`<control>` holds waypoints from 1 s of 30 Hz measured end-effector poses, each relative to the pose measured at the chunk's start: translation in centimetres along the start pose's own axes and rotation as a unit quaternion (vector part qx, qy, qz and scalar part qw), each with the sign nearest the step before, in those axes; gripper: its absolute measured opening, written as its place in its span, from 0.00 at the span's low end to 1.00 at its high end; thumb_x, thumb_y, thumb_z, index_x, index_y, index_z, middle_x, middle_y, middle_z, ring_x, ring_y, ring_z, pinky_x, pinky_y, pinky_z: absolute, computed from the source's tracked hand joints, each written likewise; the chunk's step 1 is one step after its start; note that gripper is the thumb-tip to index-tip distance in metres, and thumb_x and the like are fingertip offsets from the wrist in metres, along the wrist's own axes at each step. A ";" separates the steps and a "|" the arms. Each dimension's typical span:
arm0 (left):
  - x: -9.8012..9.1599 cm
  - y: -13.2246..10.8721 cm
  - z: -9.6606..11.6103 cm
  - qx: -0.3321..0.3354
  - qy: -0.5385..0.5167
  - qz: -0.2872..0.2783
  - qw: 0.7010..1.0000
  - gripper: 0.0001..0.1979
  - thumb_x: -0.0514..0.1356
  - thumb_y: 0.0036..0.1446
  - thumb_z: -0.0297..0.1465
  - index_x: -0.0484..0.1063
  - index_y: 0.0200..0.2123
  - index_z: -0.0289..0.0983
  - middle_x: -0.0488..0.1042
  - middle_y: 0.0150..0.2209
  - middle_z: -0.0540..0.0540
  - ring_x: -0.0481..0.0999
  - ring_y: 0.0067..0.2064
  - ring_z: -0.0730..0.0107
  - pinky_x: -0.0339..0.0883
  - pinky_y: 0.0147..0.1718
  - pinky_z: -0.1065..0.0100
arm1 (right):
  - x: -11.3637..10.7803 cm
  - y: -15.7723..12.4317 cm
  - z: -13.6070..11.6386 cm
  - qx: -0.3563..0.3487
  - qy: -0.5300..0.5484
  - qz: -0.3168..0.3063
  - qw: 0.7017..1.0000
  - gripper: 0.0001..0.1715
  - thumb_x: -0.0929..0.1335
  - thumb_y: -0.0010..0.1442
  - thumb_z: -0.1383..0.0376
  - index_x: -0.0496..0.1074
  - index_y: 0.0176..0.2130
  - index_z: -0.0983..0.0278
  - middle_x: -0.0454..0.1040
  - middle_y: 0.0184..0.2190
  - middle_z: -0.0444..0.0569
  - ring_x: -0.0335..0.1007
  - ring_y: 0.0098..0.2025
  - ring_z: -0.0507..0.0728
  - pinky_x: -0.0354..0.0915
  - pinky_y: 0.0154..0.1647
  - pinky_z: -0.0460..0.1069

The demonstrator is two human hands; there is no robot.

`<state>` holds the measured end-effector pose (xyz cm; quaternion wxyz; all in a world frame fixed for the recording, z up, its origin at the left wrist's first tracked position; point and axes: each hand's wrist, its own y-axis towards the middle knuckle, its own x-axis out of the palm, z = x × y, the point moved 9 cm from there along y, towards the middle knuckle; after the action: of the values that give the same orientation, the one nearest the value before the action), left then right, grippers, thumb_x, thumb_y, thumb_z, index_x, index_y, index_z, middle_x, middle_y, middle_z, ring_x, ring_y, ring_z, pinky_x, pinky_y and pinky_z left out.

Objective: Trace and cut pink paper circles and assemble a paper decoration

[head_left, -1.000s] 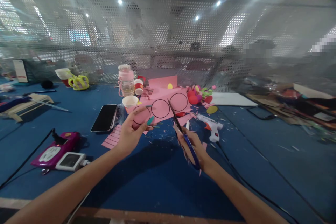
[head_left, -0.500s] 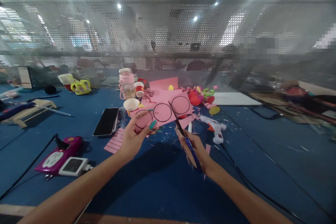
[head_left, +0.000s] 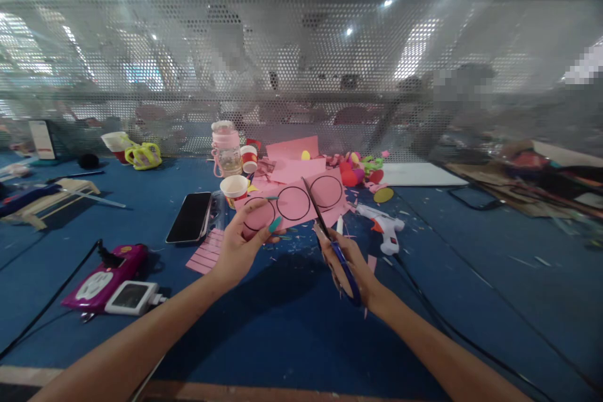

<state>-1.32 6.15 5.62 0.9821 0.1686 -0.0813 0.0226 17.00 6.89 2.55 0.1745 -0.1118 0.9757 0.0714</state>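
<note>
My left hand (head_left: 245, 242) pinches the left end of a strip of pink paper (head_left: 293, 204) between thumb and fingers. Three black circles are drawn on the strip, the leftmost partly hidden by my fingers. In my right hand (head_left: 351, 260) I hold blue-handled scissors (head_left: 346, 273), their blades pointing up and away. The blades cross the strip between the middle and right circles. Behind the strip lie more pink paper sheets (head_left: 292, 147) and scraps on the blue table (head_left: 282, 339).
Left of my hands lie a black phone (head_left: 190, 218), a striped pink paper (head_left: 206, 251) and a purple power strip (head_left: 108, 276) with a white charger (head_left: 132, 297). Paper cups (head_left: 234, 188) and a pink bottle (head_left: 227, 147) stand behind. A white glue gun (head_left: 386, 229) lies right.
The strip's right end has dropped slightly relative to the scissor blades. Both hands stay nearly in place, and the whole view has shifted a little.
</note>
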 end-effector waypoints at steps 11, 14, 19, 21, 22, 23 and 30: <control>0.0 -0.1 -0.3 -0.010 0.002 0.002 1.000 0.24 0.61 0.49 0.33 0.61 0.49 0.37 0.72 0.43 0.44 0.78 0.35 0.65 0.75 0.31 0.70 | -0.1 -0.1 -0.9 -0.014 -0.047 0.011 0.999 0.25 0.59 0.55 0.45 0.64 0.31 0.64 0.53 0.15 0.38 0.49 0.15 0.47 0.49 0.13 0.43; 0.1 -0.2 -0.4 -0.017 -0.008 -0.006 1.000 0.24 0.61 0.49 0.32 0.60 0.49 0.37 0.72 0.41 0.45 0.78 0.35 0.65 0.75 0.32 0.70 | -0.2 -0.1 -0.9 -0.009 -0.045 0.012 0.999 0.25 0.60 0.54 0.45 0.64 0.31 0.64 0.54 0.14 0.38 0.51 0.15 0.47 0.49 0.13 0.43; -0.2 -0.1 -0.2 -0.015 -0.011 0.009 1.000 0.22 0.60 0.49 0.32 0.61 0.48 0.36 0.74 0.34 0.47 0.78 0.32 0.66 0.74 0.31 0.68 | 0.0 0.2 -0.2 0.012 -0.008 -0.001 1.000 0.23 0.62 0.52 0.46 0.62 0.28 0.64 0.55 0.13 0.38 0.51 0.14 0.47 0.50 0.13 0.43; -0.7 0.2 -0.4 -0.017 -0.001 0.029 0.999 0.21 0.59 0.50 0.34 0.62 0.47 0.36 0.74 0.30 0.48 0.78 0.30 0.67 0.74 0.31 0.67 | 0.1 0.2 0.2 0.032 0.037 -0.005 0.999 0.24 0.64 0.49 0.45 0.60 0.26 0.63 0.55 0.14 0.37 0.50 0.14 0.46 0.50 0.11 0.42; -1.0 0.4 -0.6 -0.024 0.005 0.038 0.999 0.20 0.59 0.50 0.34 0.62 0.46 0.36 0.74 0.30 0.48 0.78 0.29 0.67 0.74 0.31 0.66 | 0.0 0.2 0.4 0.050 0.063 -0.004 0.997 0.24 0.64 0.48 0.44 0.59 0.26 0.63 0.55 0.14 0.37 0.50 0.13 0.46 0.50 0.11 0.42; -1.4 0.6 -0.9 -0.035 0.012 0.047 0.998 0.19 0.59 0.50 0.35 0.63 0.46 0.36 0.73 0.32 0.48 0.78 0.29 0.68 0.74 0.31 0.66 | -0.3 0.2 0.7 0.067 0.085 0.006 0.994 0.25 0.64 0.46 0.43 0.59 0.26 0.62 0.55 0.14 0.36 0.50 0.13 0.46 0.49 0.10 0.42; -1.7 1.7 -4.2 -0.098 0.066 0.014 0.993 0.22 0.58 0.49 0.30 0.60 0.49 0.37 0.72 0.30 0.48 0.77 0.27 0.69 0.73 0.30 0.63 | -6.4 1.1 -0.6 0.064 -0.147 0.123 0.979 0.25 0.58 0.52 0.43 0.63 0.28 0.62 0.58 0.11 0.39 0.57 0.11 0.51 0.55 0.13 0.46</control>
<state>-2.49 9.11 1.98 0.9966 0.0687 -0.0208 0.0396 22.41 9.12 5.52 0.3122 0.0317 0.9484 0.0451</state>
